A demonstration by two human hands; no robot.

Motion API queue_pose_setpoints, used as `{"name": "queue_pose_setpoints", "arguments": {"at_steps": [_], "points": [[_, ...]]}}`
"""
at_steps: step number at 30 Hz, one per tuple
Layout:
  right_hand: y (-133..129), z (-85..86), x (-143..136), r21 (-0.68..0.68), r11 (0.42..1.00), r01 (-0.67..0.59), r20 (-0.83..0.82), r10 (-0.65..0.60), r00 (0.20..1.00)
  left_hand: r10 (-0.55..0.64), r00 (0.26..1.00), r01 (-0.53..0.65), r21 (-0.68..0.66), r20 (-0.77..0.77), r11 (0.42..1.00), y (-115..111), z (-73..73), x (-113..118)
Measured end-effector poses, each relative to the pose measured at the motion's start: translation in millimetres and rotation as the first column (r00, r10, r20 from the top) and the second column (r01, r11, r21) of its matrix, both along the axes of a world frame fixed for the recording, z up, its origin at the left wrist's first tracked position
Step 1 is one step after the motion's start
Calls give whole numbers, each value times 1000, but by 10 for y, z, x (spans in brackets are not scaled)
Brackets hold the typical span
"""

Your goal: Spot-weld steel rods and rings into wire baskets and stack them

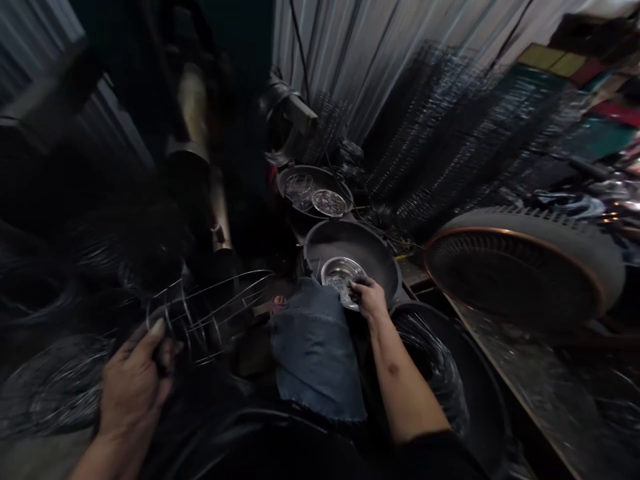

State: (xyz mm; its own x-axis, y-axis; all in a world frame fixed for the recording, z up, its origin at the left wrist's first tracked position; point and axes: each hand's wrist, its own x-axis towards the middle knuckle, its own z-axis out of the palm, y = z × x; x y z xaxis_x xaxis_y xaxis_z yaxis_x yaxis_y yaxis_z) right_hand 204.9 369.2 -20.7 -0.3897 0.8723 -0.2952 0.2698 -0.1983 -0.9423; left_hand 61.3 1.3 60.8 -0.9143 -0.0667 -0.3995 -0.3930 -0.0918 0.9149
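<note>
My left hand (137, 370) is closed around one end of a wire frame (200, 307), made of thin metal rods joined by curved cross wires. The frame is held in the air, tilted, to the left of my lap. My right hand (369, 295) reaches forward into a shiny metal bowl (344, 268), its darkened fingers pinched together over small bits there. What the fingers hold, if anything, is too small to make out. The bowl sits inside a wide dark round pan (373, 243). A blue-grey cloth (320, 350) lies over my leg.
Behind stands another round pan (285, 180) with a metal dish (329, 202) in it. A wire coil (440, 373) lies at my right. A large round fan (520, 267) stands further right. Stacked wire racks (440, 133) lean on the corrugated wall (345, 40). Machinery (195, 107) rises front left.
</note>
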Motion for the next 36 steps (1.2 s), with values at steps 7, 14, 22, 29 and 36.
{"name": "queue_pose_setpoints", "arguments": {"at_steps": [7,14,22,29,36], "points": [[-499,124,264,51,996,-69,182,58,982,76,997,-67,206,-34,976,-164,-57,-6],[-1158,622,-411,-220,924,-314,-120,294,948,68,995,-44,264,-80,963,-167,-157,-48],[-2141,787,-1147,-367,754,-544,-530,312,789,32,999,-27,141,-35,990,-300,-314,20],[-2242,699,-1095,-362,765,-532,-462,349,816,-415,861,138,-650,-295,748,-678,-497,-152],[-2356,639,-925,-332,734,-592,-403,457,793,-844,495,243,-900,-206,362,-194,-258,-31]]}}
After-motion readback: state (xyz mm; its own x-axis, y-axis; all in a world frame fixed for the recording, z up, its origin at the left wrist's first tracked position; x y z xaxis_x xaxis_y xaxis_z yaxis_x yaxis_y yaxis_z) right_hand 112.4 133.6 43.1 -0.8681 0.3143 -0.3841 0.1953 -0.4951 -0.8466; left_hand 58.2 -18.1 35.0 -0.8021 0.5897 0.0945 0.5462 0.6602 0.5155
